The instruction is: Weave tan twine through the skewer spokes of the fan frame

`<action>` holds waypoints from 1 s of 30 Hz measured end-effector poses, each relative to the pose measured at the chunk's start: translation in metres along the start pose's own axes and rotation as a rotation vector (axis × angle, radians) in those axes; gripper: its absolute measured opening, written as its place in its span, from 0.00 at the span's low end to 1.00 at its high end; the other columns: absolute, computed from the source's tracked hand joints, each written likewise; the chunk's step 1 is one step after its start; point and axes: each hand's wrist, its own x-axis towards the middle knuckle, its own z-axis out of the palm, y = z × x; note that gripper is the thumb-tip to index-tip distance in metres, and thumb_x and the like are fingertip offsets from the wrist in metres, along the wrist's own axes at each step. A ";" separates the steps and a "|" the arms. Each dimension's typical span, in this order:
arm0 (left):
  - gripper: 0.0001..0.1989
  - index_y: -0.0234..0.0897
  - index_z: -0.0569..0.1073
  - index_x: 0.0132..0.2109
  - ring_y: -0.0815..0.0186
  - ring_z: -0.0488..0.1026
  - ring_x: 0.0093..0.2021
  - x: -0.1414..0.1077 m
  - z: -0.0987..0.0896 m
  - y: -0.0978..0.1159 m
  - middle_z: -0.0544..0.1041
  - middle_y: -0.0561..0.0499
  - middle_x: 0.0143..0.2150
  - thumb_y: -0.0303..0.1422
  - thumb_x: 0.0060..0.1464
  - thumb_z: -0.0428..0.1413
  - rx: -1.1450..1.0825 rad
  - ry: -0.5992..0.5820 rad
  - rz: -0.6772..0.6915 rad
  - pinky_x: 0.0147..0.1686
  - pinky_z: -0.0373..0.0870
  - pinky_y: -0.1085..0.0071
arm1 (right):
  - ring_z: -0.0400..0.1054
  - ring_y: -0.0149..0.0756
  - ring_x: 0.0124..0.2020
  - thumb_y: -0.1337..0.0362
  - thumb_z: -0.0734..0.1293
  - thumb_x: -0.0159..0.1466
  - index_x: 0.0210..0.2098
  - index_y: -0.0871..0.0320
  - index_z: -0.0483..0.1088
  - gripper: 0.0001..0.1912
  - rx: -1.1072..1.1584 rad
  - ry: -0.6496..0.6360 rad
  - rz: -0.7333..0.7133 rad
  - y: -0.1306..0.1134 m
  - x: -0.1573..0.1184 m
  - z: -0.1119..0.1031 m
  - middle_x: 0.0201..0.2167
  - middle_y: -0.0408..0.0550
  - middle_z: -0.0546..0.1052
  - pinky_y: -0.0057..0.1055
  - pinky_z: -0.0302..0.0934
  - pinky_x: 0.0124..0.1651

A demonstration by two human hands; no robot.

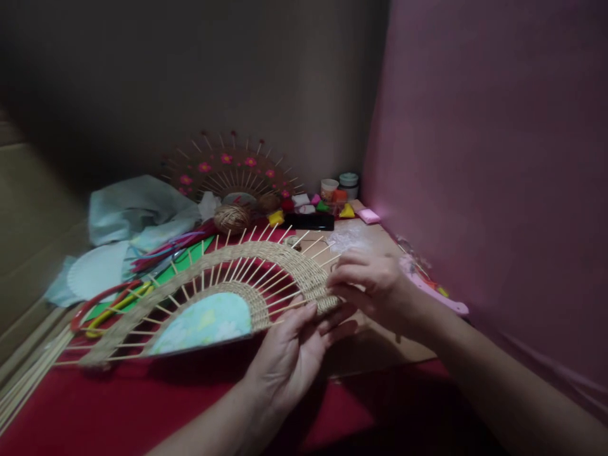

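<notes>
A half-round fan frame (266, 253) of thin sticks, with two woven twine bands, spans the middle of the view. Its inner half-disc (204, 323) is pale turquoise with white and yellow patches. My left hand (294, 348) grips the fan's right end from below, thumb on the lower sticks, fingers behind the woven band. Above it, my right hand (365, 285) is closed at the right end of the outer band, its fingertips pinched together. Whatever lies between those fingertips is too small to make out.
A finished fan with pink flowers (228, 161) leans at the back wall. Before it are a twine ball (232, 218), a black phone (310, 221) and colourful clay packets. Scissors (114, 310) and a white plate (97, 272) lie left; a cardboard sheet (394, 348) lies right.
</notes>
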 end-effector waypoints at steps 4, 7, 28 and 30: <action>0.05 0.26 0.72 0.35 0.48 0.70 0.49 -0.001 -0.001 0.000 0.75 0.34 0.43 0.24 0.50 0.54 -0.004 0.092 -0.010 0.47 0.67 0.56 | 0.62 0.34 0.31 0.64 0.65 0.57 0.27 0.54 0.73 0.05 -0.062 0.120 0.111 0.022 -0.003 -0.013 0.27 0.46 0.70 0.32 0.55 0.34; 0.04 0.26 0.72 0.34 0.47 0.71 0.48 -0.001 -0.001 0.000 0.76 0.35 0.41 0.23 0.50 0.55 -0.006 0.126 -0.006 0.47 0.67 0.56 | 0.62 0.32 0.28 0.63 0.67 0.55 0.25 0.54 0.73 0.04 -0.045 0.120 0.191 0.038 -0.005 -0.019 0.25 0.45 0.71 0.31 0.54 0.32; 0.06 0.27 0.75 0.32 0.50 0.72 0.46 -0.006 0.004 -0.001 0.77 0.37 0.41 0.23 0.51 0.52 0.043 0.075 -0.003 0.45 0.68 0.58 | 0.59 0.30 0.26 0.64 0.66 0.55 0.23 0.57 0.69 0.05 0.228 0.020 0.465 0.067 -0.001 -0.005 0.22 0.41 0.68 0.29 0.52 0.31; 0.07 0.27 0.75 0.32 0.50 0.72 0.46 -0.007 0.004 -0.001 0.77 0.37 0.41 0.23 0.51 0.52 0.042 0.071 -0.013 0.45 0.69 0.59 | 0.59 0.30 0.27 0.64 0.64 0.57 0.25 0.57 0.67 0.05 0.187 0.022 0.353 0.068 0.007 -0.003 0.23 0.41 0.68 0.29 0.52 0.32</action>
